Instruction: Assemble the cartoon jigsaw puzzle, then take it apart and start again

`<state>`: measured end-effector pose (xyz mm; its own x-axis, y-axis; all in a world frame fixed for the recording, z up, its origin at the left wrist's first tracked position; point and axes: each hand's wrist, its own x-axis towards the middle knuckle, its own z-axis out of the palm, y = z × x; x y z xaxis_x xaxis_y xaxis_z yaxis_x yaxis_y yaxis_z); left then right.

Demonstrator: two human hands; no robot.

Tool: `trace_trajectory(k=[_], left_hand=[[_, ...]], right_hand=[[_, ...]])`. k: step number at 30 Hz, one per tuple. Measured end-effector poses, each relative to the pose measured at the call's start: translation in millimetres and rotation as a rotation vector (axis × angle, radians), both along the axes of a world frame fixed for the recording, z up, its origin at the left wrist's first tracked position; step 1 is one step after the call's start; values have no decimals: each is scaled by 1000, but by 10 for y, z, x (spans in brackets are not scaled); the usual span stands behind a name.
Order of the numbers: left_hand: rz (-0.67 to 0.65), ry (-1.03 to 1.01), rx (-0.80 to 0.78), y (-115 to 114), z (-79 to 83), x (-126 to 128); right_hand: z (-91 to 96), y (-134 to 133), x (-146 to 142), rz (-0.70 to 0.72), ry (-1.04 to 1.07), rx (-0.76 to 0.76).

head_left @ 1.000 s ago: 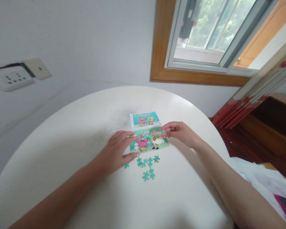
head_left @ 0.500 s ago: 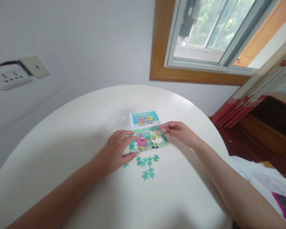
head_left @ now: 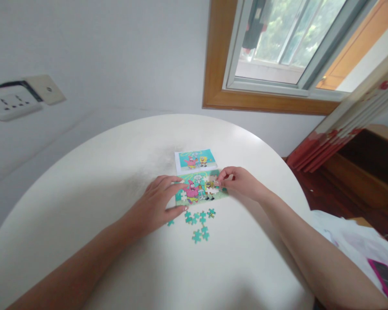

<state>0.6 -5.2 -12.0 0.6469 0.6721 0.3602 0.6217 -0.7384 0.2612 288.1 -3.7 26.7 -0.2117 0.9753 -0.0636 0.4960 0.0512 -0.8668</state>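
A partly assembled cartoon jigsaw puzzle (head_left: pixel 194 196) lies on the white table, with white gaps at its right and left sides. My left hand (head_left: pixel 160 200) rests at the puzzle's left edge, open, thumb and fingers spread around that side. Over the right part of the puzzle, my right hand (head_left: pixel 236 183) is pinched closed on a small puzzle piece (head_left: pixel 217 184), mostly covered by the fingertips. Several loose green puzzle pieces (head_left: pixel 197 236) lie below the puzzle, one partly beside my left thumb. Just beyond the puzzle sits a reference picture (head_left: pixel 195 160) with the same characters.
The round white table (head_left: pixel 142 271) reaches close to the wall. A wall socket (head_left: pixel 14 103) is at the left, a wood-framed window (head_left: pixel 268 51) at the back right. By the table's right side, a pink-edged phone-like object (head_left: pixel 386 277) lies on white material.
My right hand has shifted slightly left and nearer to me, from the puzzle's upper right edge to the gap by the yellow figure. My left hand stays in place.
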Motion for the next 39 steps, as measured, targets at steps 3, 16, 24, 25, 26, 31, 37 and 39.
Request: trace_trajectory(k=[3, 16, 24, 25, 26, 31, 37, 39], left_hand=[[3, 5, 4, -1, -1, 0], [-4, 12, 2, -9, 15, 11], [3, 3, 0, -1, -3, 1], [3, 0, 0, -2, -1, 2], [2, -4, -1, -3, 2, 4], [6, -19, -6, -8, 11, 15], [-3, -14, 1, -4, 9, 15], [-5, -9, -3, -3, 9, 14]], right_hand=[[-13, 1, -18, 5, -25, 52], [-103, 42, -16, 85, -149, 164], [-206, 106, -38, 120, -275, 377], [-221, 109, -43, 122, -294, 401], [-232, 111, -47, 127, -312, 423], [-259, 95, -42, 136, -358, 463], [-214, 85, -8, 135, -341, 494], [-155, 87, 21, 114, -316, 478]])
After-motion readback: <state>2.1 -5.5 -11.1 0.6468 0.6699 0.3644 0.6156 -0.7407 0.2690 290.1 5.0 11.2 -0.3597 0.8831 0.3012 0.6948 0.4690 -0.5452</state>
